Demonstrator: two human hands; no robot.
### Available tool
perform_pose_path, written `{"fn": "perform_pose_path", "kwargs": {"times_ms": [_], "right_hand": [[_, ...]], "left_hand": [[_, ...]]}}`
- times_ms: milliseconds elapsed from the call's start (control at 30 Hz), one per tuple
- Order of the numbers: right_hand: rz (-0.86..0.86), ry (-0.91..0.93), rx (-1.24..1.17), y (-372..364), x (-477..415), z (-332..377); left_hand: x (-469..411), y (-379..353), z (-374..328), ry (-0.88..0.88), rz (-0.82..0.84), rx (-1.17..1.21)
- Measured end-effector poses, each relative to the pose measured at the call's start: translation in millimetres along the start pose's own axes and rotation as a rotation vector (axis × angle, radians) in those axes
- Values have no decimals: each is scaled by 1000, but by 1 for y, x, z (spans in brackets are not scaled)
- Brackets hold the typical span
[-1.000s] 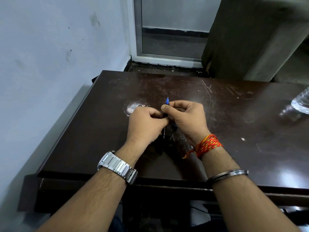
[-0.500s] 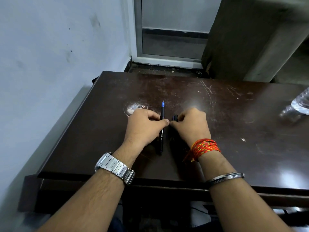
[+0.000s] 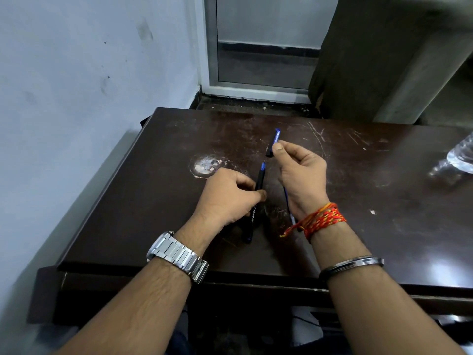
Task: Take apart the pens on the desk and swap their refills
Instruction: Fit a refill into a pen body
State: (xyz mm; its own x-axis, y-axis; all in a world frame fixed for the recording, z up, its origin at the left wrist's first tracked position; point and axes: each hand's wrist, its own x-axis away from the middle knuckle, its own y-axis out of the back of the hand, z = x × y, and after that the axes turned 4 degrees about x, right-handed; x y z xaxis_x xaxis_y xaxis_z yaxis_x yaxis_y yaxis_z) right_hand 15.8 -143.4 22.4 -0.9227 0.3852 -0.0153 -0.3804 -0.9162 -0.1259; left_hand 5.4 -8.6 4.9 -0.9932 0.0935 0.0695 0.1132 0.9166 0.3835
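scratched desk (image 3: 332, 201), bottle (image 3: 460, 156) far right

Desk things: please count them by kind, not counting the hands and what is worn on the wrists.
Pen: 1
Pen cap: 1
Thin blue rod, perhaps a refill: 1
Clear plastic bottle: 1
Total: 4
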Motion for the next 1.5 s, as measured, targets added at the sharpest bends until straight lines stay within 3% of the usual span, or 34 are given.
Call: {"fn": "perform_pose_path", "kwargs": {"times_ms": [400, 600, 800, 1133, 1500], "right_hand": [[156, -23, 128, -3, 5, -4], [357, 155, 340, -1, 1, -12], [324, 174, 438, -3, -1, -16], [341, 152, 360, -2, -2, -17], [312, 105, 460, -2, 0, -23]], "left_hand": [[1, 0, -1, -15, -79, 83], [2, 1, -2, -22, -70, 86], [2, 3, -1, -29, -88, 43], [2, 1, -2, -53, -119, -13], [2, 9, -5, 26, -188, -84]]}}
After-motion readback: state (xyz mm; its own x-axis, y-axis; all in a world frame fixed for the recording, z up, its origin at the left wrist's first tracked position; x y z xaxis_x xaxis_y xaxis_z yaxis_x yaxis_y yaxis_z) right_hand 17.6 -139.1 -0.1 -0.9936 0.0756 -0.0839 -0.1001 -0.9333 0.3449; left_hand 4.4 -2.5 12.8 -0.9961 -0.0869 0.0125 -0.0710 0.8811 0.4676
